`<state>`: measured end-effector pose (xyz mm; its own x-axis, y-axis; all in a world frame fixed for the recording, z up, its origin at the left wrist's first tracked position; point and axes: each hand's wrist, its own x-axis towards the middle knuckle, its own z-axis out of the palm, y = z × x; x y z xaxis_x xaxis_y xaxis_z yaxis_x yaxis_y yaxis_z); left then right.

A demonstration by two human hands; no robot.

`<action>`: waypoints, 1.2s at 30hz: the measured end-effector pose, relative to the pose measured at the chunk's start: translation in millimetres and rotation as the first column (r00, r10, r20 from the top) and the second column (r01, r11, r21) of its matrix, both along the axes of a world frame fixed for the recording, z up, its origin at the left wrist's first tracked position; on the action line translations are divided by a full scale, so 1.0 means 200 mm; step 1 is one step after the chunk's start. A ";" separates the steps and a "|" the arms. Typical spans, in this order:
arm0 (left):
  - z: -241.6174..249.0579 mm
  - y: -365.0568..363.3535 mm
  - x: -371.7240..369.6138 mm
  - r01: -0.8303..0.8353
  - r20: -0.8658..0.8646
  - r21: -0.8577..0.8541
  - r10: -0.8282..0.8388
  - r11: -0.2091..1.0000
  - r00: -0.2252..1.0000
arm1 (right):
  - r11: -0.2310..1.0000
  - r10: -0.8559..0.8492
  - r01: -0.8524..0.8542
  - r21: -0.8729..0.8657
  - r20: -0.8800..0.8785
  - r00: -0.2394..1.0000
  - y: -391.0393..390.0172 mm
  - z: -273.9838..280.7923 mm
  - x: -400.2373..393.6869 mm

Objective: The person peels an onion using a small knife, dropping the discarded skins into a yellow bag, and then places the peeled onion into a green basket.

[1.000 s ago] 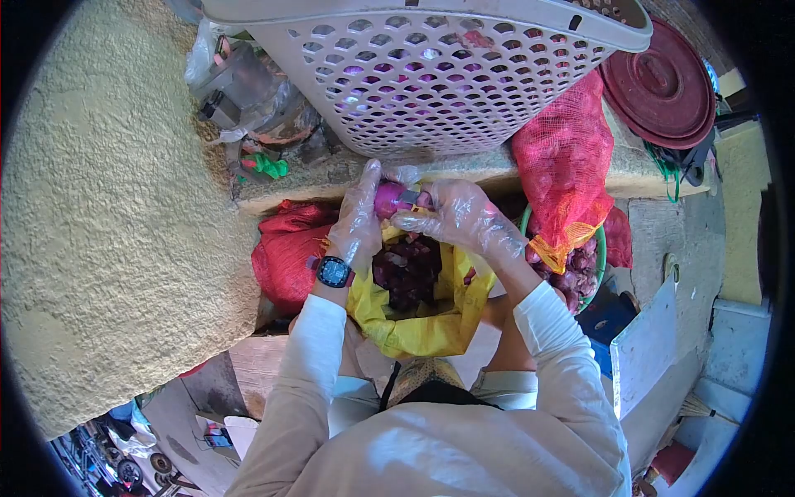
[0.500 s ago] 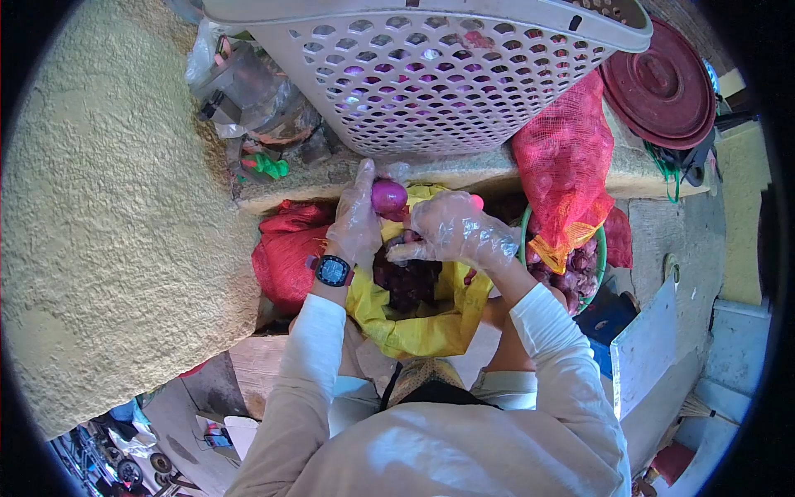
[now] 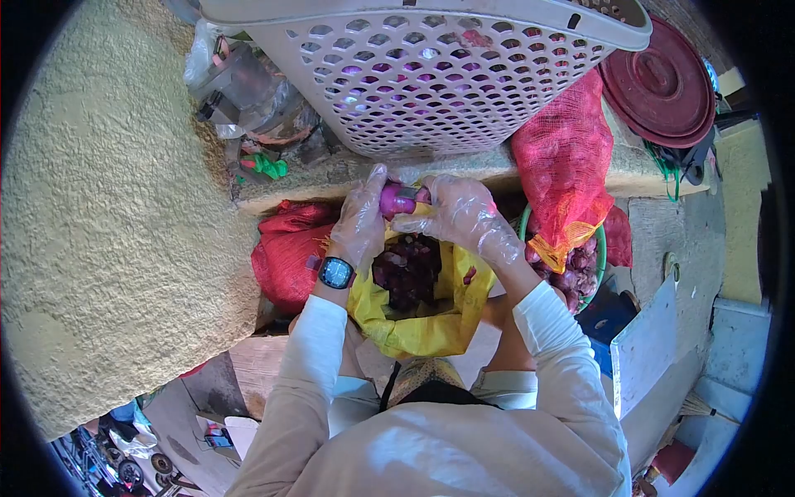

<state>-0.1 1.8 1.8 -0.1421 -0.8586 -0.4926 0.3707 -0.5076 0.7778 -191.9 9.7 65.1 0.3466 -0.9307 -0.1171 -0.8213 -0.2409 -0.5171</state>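
Above the mouth of a yellow sack [image 3: 406, 331], my gloved left hand [image 3: 362, 217] holds a purple-red onion [image 3: 394, 203] in closed fingers. My right hand [image 3: 464, 211], also in a clear plastic glove, is closed around a small knife [image 3: 407, 192]. The grey blade lies against the onion's right side. A bit of pink, which looks like the handle, shows at the right hand, and the rest of it is hidden. Dark red onion skins [image 3: 406, 273] fill the inside of the sack below both hands.
A white perforated basket [image 3: 331, 91] holding onions stands on the ledge ahead. Red mesh sack [image 3: 563, 149] leans over a green-rimmed basin [image 3: 602, 265] of onions at right. A red sack [image 3: 286, 257] lies at left beside the rough wall [image 3: 124, 224].
My right hand has come up and left to the onion, with the knife now against it. My left hand has shifted slightly right. More of the skins in the sack shows.
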 end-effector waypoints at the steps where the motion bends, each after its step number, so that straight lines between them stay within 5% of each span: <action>1: -0.02 0.00 0.00 0.001 0.000 0.000 -0.001 1.000 1.000 | 1.000 0.019 -0.019 -0.003 -0.005 1.000 0.00 0.00 0.00; 7: -0.01 0.00 0.01 0.022 0.065 -0.112 -0.015 0.993 0.998 | 1.000 0.020 -0.020 -0.012 -0.004 1.000 0.00 -0.03 0.00; 17: -0.02 0.00 0.02 0.020 -0.163 -0.026 -0.024 0.999 0.986 | 0.995 0.101 -0.100 0.014 -0.187 0.977 -0.01 -0.06 0.02; 28: -0.04 -0.02 0.07 -0.028 -0.163 0.040 0.034 0.999 0.986 | 0.872 0.484 -0.489 -0.036 -0.089 0.870 0.02 -0.09 0.02; 31: -0.02 0.00 0.05 -0.064 0.016 -0.158 0.067 0.985 0.998 | 0.937 0.348 -0.348 0.005 -0.034 0.937 0.02 -0.09 0.02; 33: -0.02 -0.03 0.07 0.002 -0.003 0.065 -0.002 0.998 1.000 | 0.961 0.268 -0.268 -0.063 -0.013 0.963 0.01 -0.07 0.01; 36: -0.02 -0.01 0.04 -0.043 -0.017 0.053 0.044 0.998 0.999 | 0.993 0.115 -0.115 -0.010 -0.029 0.993 -0.01 -0.02 0.00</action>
